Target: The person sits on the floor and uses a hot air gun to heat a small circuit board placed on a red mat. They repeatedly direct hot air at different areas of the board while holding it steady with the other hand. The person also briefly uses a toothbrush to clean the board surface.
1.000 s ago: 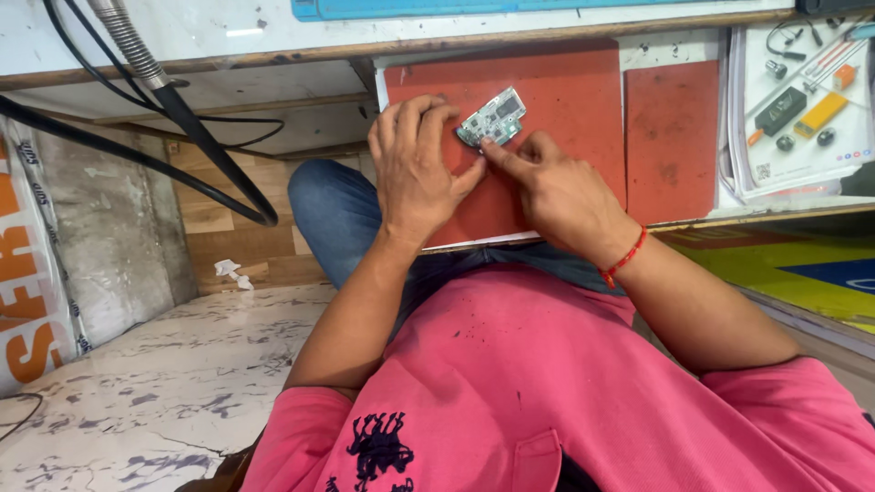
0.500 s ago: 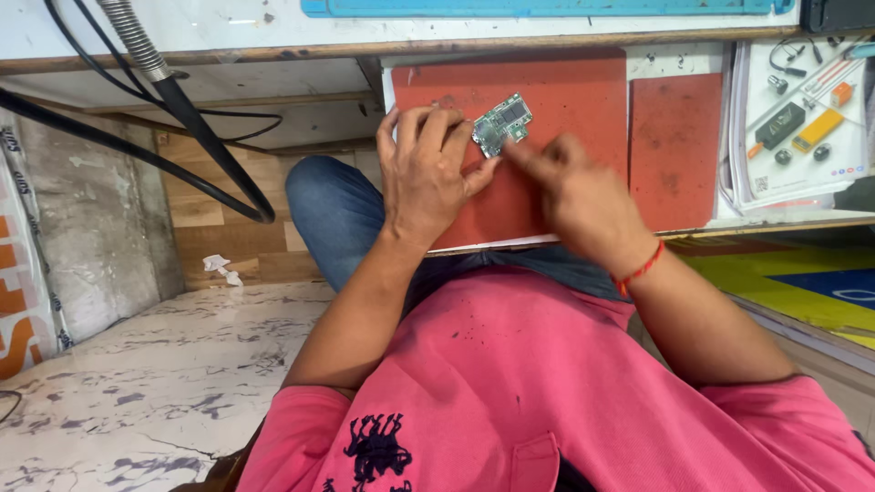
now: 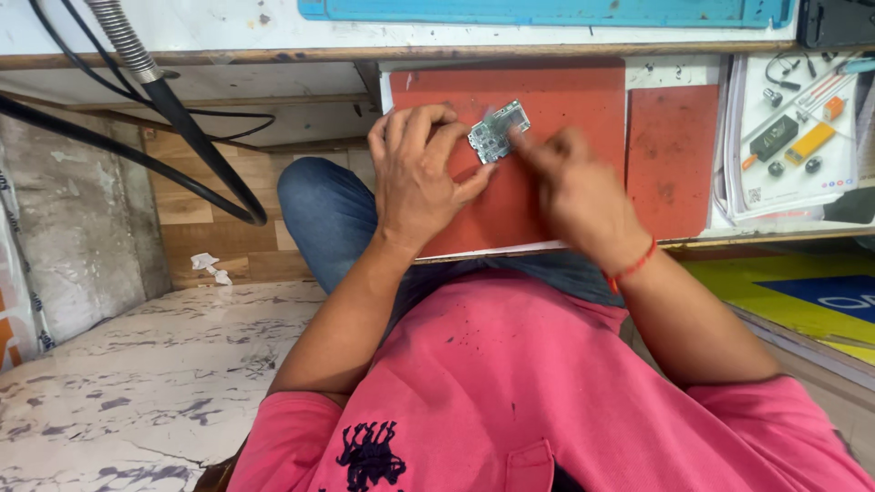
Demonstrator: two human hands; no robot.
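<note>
Small green circuit board (image 3: 499,131) on a red mat (image 3: 583,109).
The left hand (image 3: 421,178) pinches its left edge; the blurred right hand (image 3: 570,187) touches its right edge, grip unclear.

We see an evenly lit scene in soft, diffuse light with no hard glare; the white strip along the far edge of the desk (image 3: 228,27) is brightest. Shade gathers beneath the desk, around the black hoses (image 3: 182,128). Our right hand (image 3: 574,196) is smeared by motion blur, its fingertips indistinct, while the left hand (image 3: 419,178) and the small green circuit board (image 3: 498,130) stay fairly sharp. Straight lines bow slightly toward the frame's edges, and the pink shirt (image 3: 510,383) close below looks a little soft.
</note>
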